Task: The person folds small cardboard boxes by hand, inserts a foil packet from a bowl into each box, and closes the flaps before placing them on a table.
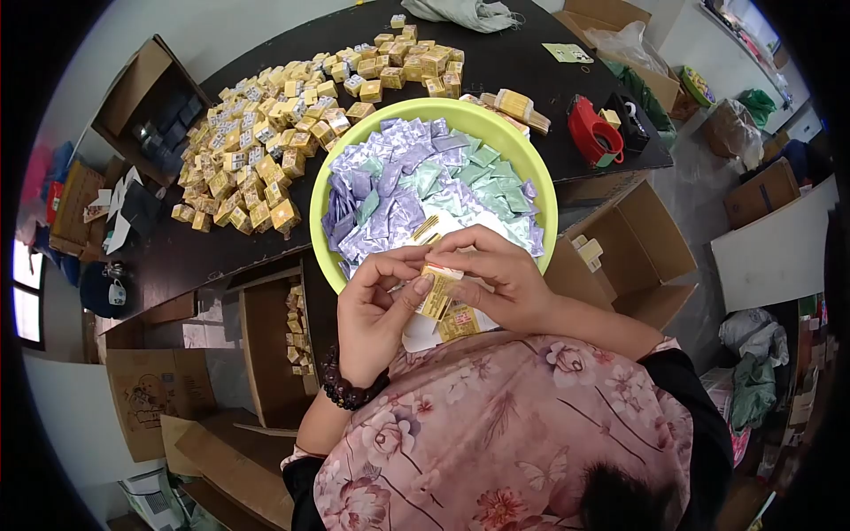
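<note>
Between my two hands, just over the near rim of a lime-green basin (547,177), is a small yellow printed box (437,292). My left hand (382,296) has its thumb pressed on the box's left side. My right hand (500,279) closes on it from the right, fingers at its upper end. Purple sachets (376,199) and green sachets (500,190) fill the basin. Below the box, another flat yellow printed piece (460,323) lies on something white at my lap. Some more yellow strips (426,228) rest on white in the basin.
A large heap of small yellow boxes (257,146) covers the black table (146,257) on the left. Flat yellow cartons (518,108) lie behind the basin. A red tape dispenser (591,133) stands at the right. Open cardboard boxes (651,234) sit below both sides.
</note>
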Available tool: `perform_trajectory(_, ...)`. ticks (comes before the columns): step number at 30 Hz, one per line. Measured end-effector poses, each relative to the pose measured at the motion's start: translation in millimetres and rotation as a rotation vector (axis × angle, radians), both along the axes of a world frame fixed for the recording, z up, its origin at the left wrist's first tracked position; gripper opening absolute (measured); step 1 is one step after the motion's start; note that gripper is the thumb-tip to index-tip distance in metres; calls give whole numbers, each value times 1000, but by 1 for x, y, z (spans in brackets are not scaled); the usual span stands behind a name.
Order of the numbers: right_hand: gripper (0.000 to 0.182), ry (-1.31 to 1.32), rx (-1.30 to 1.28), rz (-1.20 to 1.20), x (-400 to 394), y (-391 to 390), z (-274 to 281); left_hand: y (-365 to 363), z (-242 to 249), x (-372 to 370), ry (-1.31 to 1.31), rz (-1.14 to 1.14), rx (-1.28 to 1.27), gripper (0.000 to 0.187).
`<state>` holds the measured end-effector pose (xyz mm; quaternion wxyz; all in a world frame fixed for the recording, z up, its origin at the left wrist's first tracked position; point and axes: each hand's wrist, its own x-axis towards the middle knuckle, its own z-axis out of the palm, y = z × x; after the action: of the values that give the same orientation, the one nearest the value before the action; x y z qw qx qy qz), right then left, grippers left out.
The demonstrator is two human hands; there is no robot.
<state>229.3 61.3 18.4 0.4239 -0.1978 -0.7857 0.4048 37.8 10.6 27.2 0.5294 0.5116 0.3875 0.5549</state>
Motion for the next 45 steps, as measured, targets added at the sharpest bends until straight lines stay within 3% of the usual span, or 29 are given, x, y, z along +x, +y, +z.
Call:
perform_trajectory(7, 41, -165, 60, -72, -2, -4, 0, -1, -5, 1, -94, 18, -65, 11)
perform_trajectory(11, 34, -126, 26, -113, -4, -8, 1, 1, -8, 2, -123, 10, -56, 12)
perform_trajectory(13, 22, 193, -208, -128, -9, -10, -7, 3, -5, 4, -95, 16, -31, 14)
perform_trajectory(14, 22, 193, -208, -128, -7, -9, -5, 3, -6, 4, -94, 16, -31, 14)
perform_trajectory(16, 15, -7, 94, -125, -1, -4, 3, 3, -9, 3, -91, -5, -31, 18)
perform_trajectory(20, 18, -28, 98, -98, 0, -2, -3, 2, -7, 5, -69, 28, -30, 18)
perform_trajectory(22, 19, 35, -200, -41, 0, -4, -7, 2, -5, 5, -15, 13, -59, 21)
perform_trajectory(25, 19, 180, -343, -79, -6, -10, 6, 5, -11, 3, -51, -15, -8, 21)
perform_trajectory(29, 20, 181, -262, -42, -6, -9, -2, 5, -7, 3, -68, 9, -24, 20)
perform_trajectory(37, 6, 201, -370, -3, -5, -6, 3, 6, -12, 2, -19, -37, -11, 18)
perform_trajectory(44, 10, 75, -449, -40, -5, -2, 0, 8, -24, 0, -88, -77, -97, 19)
perform_trajectory(45, 12, 72, -352, -72, -4, 2, -5, 8, -19, 0, -88, -81, -105, 22)
